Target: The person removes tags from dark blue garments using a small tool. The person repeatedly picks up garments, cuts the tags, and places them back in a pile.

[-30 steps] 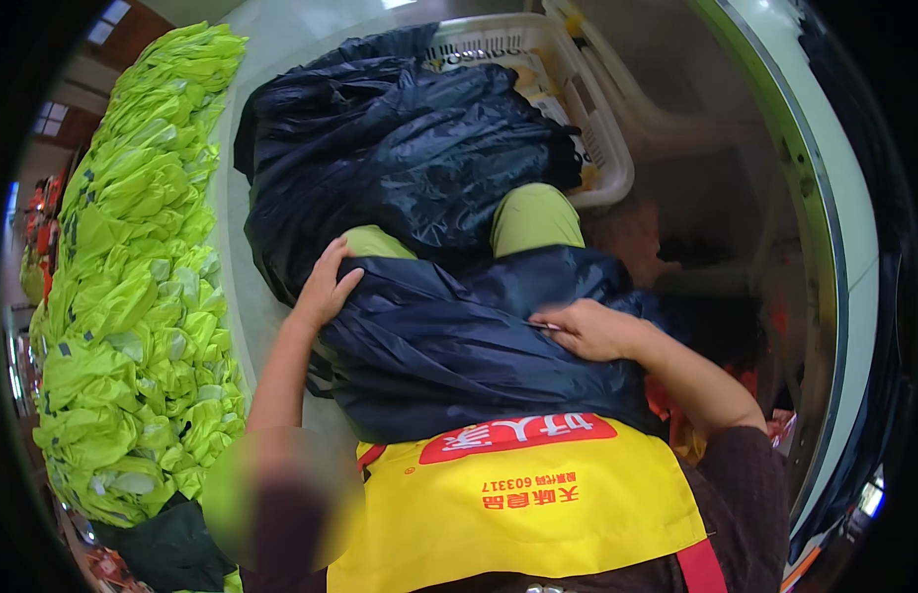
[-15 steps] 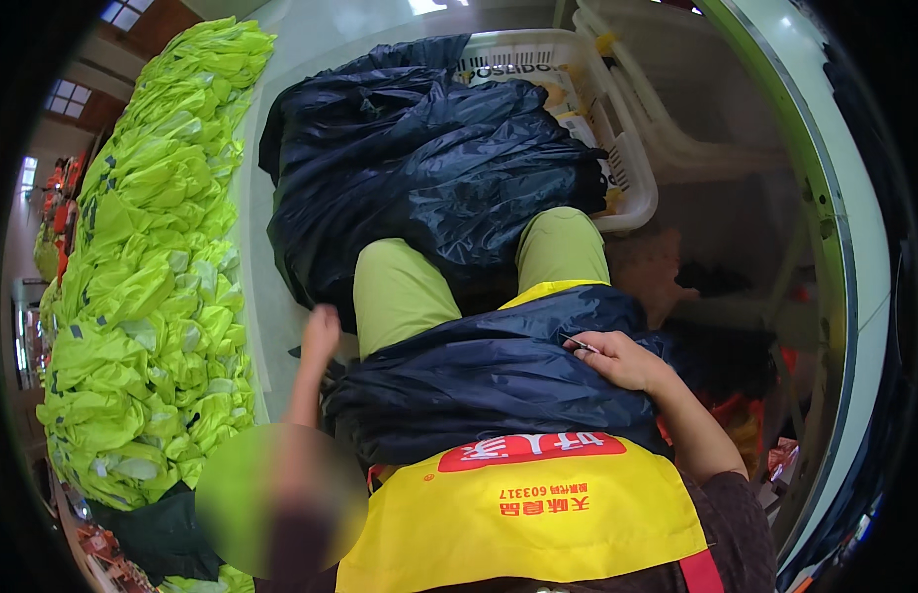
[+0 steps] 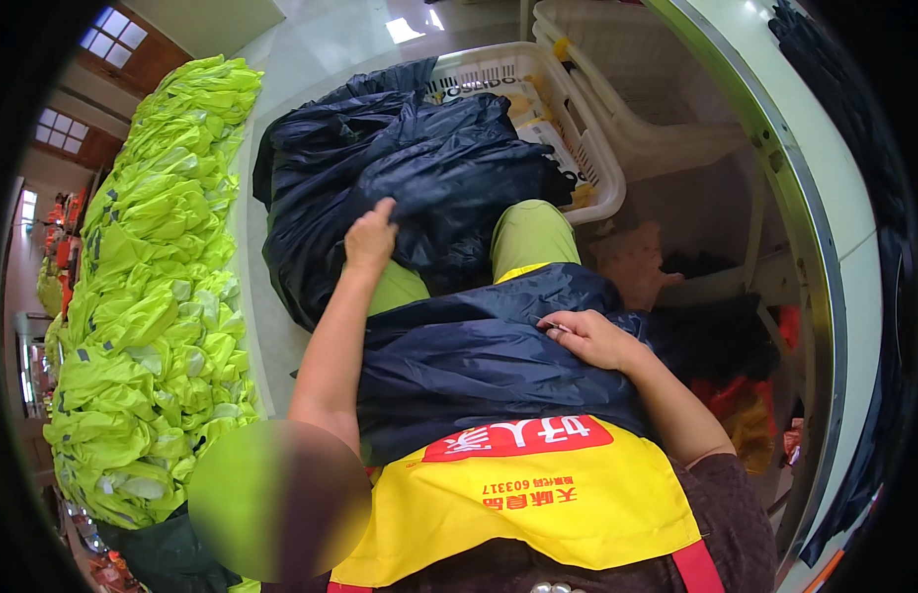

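Note:
A dark navy, shiny fabric garment (image 3: pixel 459 356) lies bunched across my lap, over a yellow apron (image 3: pixel 578 494). On its right part rests my right hand (image 3: pixel 592 338), closed around a pair of thread snips (image 3: pixel 552 327); only a bit of their thin metal shows between the fingers. My left hand (image 3: pixel 370 239) is stretched forward over a heap of dark navy garments (image 3: pixel 380 148) beyond my knees. Its forefinger points out while the other fingers bend, and nothing shows in it. Whether it touches the heap, I cannot tell.
The dark heap spills over a white plastic basket (image 3: pixel 609 188), which holds printed packaging. Along the left runs a long pile of neon-yellow garments (image 3: pixel 163 296). On the right stand a metal-edged table (image 3: pixel 825 198) and another pale basket (image 3: pixel 637 89).
My left hand has moved from beside my left knee forward and right, onto or over the dark heap. My right hand stays on the lap garment with the snips. The view has shifted slightly.

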The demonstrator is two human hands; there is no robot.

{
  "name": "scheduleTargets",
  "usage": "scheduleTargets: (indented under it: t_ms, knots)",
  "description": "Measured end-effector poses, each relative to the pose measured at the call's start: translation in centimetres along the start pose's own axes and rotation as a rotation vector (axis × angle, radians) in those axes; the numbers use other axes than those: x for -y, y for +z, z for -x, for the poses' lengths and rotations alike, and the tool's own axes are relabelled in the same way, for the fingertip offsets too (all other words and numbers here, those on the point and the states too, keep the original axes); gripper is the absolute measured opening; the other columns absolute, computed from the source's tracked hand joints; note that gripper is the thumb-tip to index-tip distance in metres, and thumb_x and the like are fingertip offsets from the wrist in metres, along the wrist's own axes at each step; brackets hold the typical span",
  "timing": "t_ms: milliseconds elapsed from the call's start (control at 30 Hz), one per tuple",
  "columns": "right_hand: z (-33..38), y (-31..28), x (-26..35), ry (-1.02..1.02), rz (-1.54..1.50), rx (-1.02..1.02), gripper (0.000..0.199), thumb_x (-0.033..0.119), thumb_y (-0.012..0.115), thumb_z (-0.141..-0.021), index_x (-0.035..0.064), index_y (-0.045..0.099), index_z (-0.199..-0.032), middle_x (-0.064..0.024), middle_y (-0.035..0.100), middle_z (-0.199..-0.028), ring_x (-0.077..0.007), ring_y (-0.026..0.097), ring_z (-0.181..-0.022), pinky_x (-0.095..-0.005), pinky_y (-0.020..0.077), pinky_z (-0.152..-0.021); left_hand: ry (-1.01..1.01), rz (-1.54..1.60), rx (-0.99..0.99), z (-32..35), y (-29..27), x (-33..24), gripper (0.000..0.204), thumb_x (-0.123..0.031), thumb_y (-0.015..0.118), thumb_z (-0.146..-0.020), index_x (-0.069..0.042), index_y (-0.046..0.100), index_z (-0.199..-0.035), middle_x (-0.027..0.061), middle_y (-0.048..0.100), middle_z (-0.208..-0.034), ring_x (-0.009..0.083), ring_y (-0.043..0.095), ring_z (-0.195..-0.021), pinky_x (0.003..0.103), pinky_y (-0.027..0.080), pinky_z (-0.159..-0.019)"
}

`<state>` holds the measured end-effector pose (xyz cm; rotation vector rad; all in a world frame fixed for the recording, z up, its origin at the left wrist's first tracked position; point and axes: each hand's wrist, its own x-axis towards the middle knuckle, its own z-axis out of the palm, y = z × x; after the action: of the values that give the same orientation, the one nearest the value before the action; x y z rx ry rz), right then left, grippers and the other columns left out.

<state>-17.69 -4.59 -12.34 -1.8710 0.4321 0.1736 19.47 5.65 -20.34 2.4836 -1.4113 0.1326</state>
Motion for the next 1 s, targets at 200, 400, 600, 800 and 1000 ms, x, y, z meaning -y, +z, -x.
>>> scheduleTargets:
  t_ms: [200,400,600,800,1000]
  knots:
    - [0.6,0.0,0.1,-0.047,0.054,-0.048,0.031,0.021,0.046,-0.091,0.0001,0.056,-0.111,-0.0195,0.062,-0.102,-0.0314,0.060,-0.092,-0.0327,0.0460,-0.082,0.061,0.177,-0.415,-7.7,-14.3,5.9,0.027,-0.009,0.053,-0.080,-0.009,0.062,-0.105,0.0182,0.063,-0.097,0.0353,0.060,-0.088,0.038,0.048,-0.076]
    - [1.1,0.5,-0.5,-0.022,-0.017,-0.071,0.030,0.022,0.046,-0.092,0.0008,0.057,-0.110,-0.0161,0.062,-0.100,-0.0261,0.060,-0.088,-0.0309,0.0454,-0.080,-0.043,0.801,-0.557,-7.4,-27.0,0.8,0.028,-0.011,0.050,-0.087,0.004,0.058,-0.109,0.0110,0.065,-0.096,0.0195,0.062,-0.085,0.029,0.047,-0.079]
    - [-1.4,-1.6,-2.8,0.111,-1.085,-0.418,0.023,0.026,0.045,-0.095,0.0045,0.054,-0.097,-0.0105,0.061,-0.098,-0.0199,0.060,-0.092,-0.0324,0.0497,-0.081,-0.002,1.039,-0.363,2.9,-23.1,-4.6,0.036,-0.005,0.044,-0.085,0.004,0.052,-0.119,0.0129,0.057,-0.116,0.0201,0.053,-0.107,0.031,0.038,-0.097]
    - [-7.8,-4.8,-4.7,0.321,-1.300,-0.557,0.027,0.030,0.046,-0.095,0.0042,0.048,-0.100,-0.0109,0.054,-0.100,-0.0231,0.061,-0.089,-0.0339,0.0544,-0.068,-0.732,2.240,0.725,10.4,-11.0,-6.1,0.043,-0.012,0.045,-0.086,0.004,0.045,-0.126,0.0172,0.053,-0.123,0.0293,0.054,-0.110,0.039,0.040,-0.100]
    - [-12.0,-7.8,-2.9,0.083,-0.849,-0.476,0.040,0.040,0.068,-0.079,0.0092,0.049,-0.096,0.0017,0.048,-0.075,-0.0068,0.043,-0.060,-0.0174,0.0301,-0.044,-0.559,2.425,0.723,9.8,-12.6,-5.7,0.052,-0.018,0.048,-0.082,0.002,0.042,-0.129,0.0180,0.050,-0.127,0.0318,0.049,-0.116,0.041,0.034,-0.105]
